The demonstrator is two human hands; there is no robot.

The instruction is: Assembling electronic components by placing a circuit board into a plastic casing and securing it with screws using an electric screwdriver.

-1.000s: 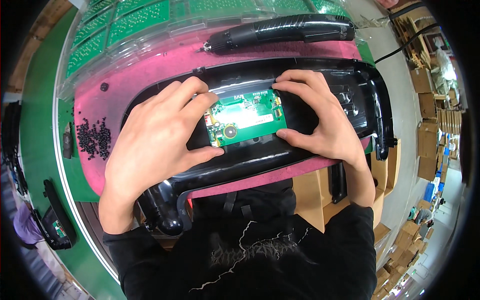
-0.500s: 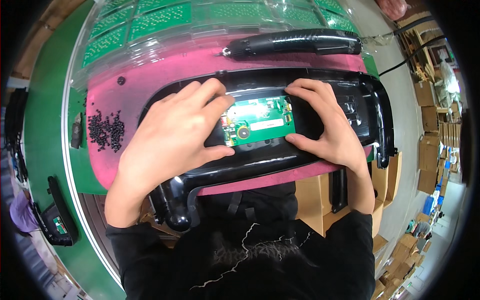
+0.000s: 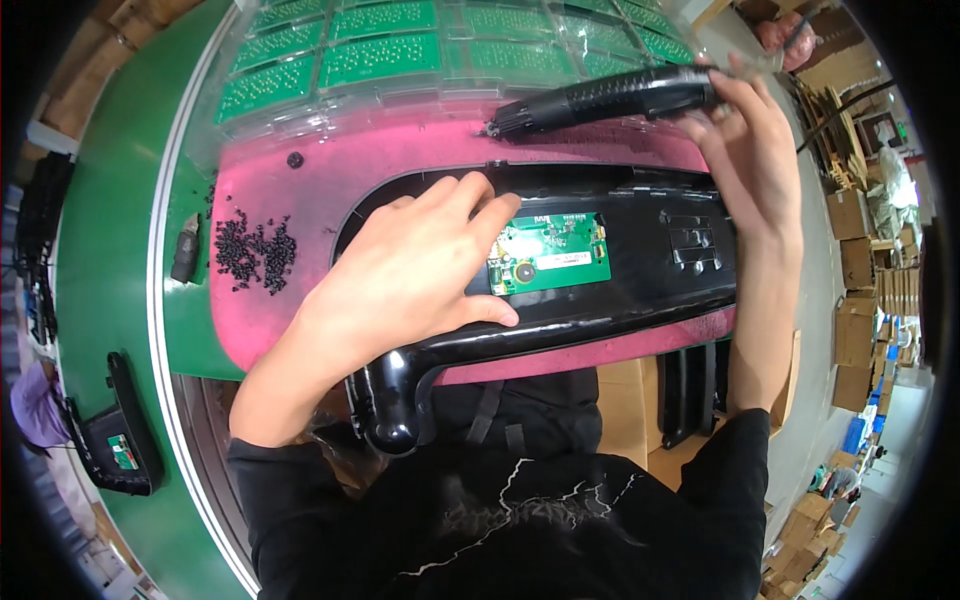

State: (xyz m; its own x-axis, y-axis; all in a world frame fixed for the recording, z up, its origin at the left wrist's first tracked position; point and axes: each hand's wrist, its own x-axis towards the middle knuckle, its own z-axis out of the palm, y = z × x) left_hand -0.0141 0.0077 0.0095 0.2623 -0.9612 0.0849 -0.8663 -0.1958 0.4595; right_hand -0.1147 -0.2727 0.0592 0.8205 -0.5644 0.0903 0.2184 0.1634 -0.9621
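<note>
A green circuit board (image 3: 560,275) lies inside a long black plastic housing (image 3: 655,275), which rests on a pink mat (image 3: 350,150). My left hand (image 3: 410,255) spans the board's left end, fingertips at its far edge and thumb at the near side. At the far right, my right hand (image 3: 755,165) is closed around the rear end of a black electric screwdriver (image 3: 605,102). The tool's tip points left, beyond the housing's far rim. The right fingers are slightly blurred, and the left palm hides part of the housing.
Small black screws (image 3: 255,250) are heaped on the mat's left side, with a round black part (image 3: 295,160) farther back. Clear trays of green boards (image 3: 380,55) stand behind. A dark hand tool (image 3: 186,250) and another black housing (image 3: 118,430) lie leftward; cardboard boxes (image 3: 625,390) sit below the mat.
My right hand has left the board and moved far right onto the screwdriver, which has shifted slightly nearer. My left hand has stayed at the board. The whole view has shifted a little.
</note>
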